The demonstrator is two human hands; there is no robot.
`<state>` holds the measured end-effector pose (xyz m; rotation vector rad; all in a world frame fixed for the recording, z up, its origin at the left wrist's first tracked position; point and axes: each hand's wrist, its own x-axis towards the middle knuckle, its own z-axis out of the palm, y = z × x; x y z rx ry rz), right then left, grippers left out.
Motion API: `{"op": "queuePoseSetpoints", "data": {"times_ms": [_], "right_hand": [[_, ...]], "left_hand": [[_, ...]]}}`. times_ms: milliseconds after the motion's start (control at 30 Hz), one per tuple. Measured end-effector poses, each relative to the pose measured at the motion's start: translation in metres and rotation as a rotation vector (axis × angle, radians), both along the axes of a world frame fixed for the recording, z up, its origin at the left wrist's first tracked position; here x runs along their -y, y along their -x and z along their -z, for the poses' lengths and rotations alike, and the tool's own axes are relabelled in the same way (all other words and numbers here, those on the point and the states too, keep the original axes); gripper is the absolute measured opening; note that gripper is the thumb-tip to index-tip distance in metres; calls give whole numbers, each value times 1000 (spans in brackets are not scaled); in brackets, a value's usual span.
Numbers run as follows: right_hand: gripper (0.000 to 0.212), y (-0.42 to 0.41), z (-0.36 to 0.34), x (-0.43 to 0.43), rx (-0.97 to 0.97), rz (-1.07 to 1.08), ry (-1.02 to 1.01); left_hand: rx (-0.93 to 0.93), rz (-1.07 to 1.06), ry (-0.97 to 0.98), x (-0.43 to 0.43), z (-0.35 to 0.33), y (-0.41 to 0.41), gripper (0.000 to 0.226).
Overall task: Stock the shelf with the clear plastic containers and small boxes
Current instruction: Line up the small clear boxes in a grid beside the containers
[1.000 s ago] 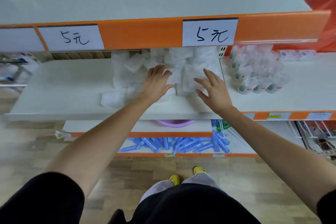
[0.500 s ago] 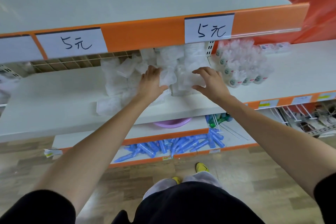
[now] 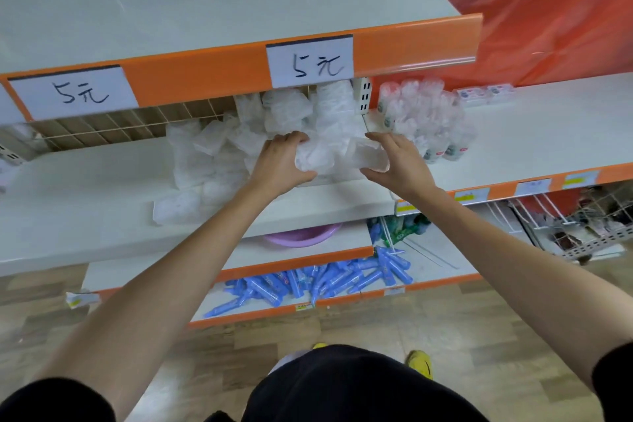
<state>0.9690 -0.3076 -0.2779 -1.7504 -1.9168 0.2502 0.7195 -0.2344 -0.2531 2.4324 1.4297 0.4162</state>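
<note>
Two shelves fill the view; the mid shelf (image 3: 85, 202) carries the stock. A heap of clear plastic containers (image 3: 205, 154) sits centre-back under the 5元 tag (image 3: 310, 65), w/ small bottles (image 3: 424, 127) just to its right. Left grip (image 3: 279, 164) and right grip (image 3: 399, 164) each clamp one side of a bundle (image 3: 329, 158) at the heap's front. Step: prob. squaring up the heap. Next move needs a level push back w/o toppling it. Whether the bundle is lifted or resting, and the pack count: can't tell, too blurred.

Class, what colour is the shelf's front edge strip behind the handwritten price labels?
Orange. The front edge strip shows best in the head view.
</note>
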Motion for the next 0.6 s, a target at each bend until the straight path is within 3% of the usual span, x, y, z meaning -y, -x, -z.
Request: {"op": "queuePoseSetpoints", "data": {"times_ms": [600], "right_hand": [[67, -239, -7, 56, -29, 59, 28]], "left_hand": [[117, 83, 35, 50, -3, -254, 67]]}}
